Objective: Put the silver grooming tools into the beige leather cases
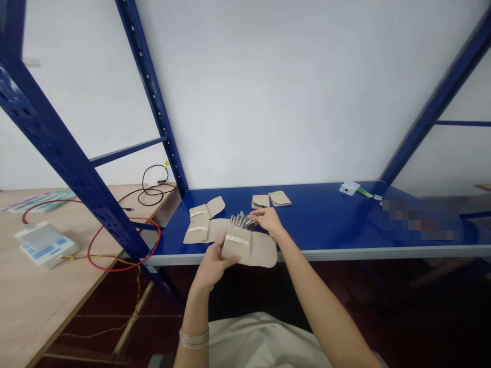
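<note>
A white plaster wall (291, 87) fills the view ahead, crossed by slanted uprights of a blue perforated steel shelving frame (149, 92). Across it runs a glossy blue metal shelf (318, 214) with a pale metal front edge (337, 254). At nine o'clock stands a light wooden table (42, 301) holding a white digital scale (44, 244), with a looped red wire (115, 245) and a coiled black cable (149, 186) nearby. On the shelf, at ten and twelve o'clock from the hands, lie flat tan kraft-paper sleeves (201, 222), and at two o'clock sits a small white device (349, 188) (the far right end is blurred). The left hand (213, 263), a silver bangle (194, 338) on its wrist, has its fingers together and curled under a tan kraft-paper pouch (249, 248), held just above the shelf edge. The right hand (268, 221) has its fingers (255, 216) together and extended, just beside a cluster of grey metal pieces (241, 221).
</note>
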A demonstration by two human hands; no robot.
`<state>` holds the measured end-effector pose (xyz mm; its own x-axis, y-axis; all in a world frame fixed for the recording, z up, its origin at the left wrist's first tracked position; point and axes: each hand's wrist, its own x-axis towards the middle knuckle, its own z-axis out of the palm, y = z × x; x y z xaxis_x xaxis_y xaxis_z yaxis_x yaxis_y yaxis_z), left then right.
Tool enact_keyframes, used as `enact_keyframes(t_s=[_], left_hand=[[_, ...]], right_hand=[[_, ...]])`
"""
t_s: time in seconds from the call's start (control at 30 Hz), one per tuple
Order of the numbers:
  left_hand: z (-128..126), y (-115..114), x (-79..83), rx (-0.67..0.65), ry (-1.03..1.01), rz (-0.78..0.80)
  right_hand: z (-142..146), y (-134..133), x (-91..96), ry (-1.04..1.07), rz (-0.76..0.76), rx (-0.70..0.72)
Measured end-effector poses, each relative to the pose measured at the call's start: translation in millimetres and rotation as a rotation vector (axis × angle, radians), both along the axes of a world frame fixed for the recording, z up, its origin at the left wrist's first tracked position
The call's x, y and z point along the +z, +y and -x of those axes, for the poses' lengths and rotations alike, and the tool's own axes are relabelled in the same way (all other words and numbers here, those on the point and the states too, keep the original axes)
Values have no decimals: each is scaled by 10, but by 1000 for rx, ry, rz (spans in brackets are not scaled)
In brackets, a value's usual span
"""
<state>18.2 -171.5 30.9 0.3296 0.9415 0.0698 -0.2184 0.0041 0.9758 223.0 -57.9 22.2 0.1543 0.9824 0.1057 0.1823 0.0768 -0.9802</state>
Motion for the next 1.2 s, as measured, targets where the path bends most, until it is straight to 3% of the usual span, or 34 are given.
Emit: enact_keyframes(t_s=[0.17,0.37,0.5,0.57,0.7,0.8,0.93,1.2], left_hand=[[84,60,-22,264,36,-25],[282,203,-151,545,7,-17],[399,294,-219,749,35,-62],[434,308,-229,850,178,-105],[445,246,-190,1042,692,-246],[413,177,-138,1132,814,-334],[350,147,-118,1147,715,-430],[202,171,-170,843,288,-282]], right_hand=[[81,35,-11,-326,-79,-76],[59,117,60,-482,-122,-71],[-52,297,20,-743,-106,-208],[-88,376,8,-861,-76,-289],[-143,492,22,-941,-73,-332],[-212,553,33,-883,-50,-324],[-309,614,8,-630,-105,-377],[-351,666,46,-92,-128,-514]])
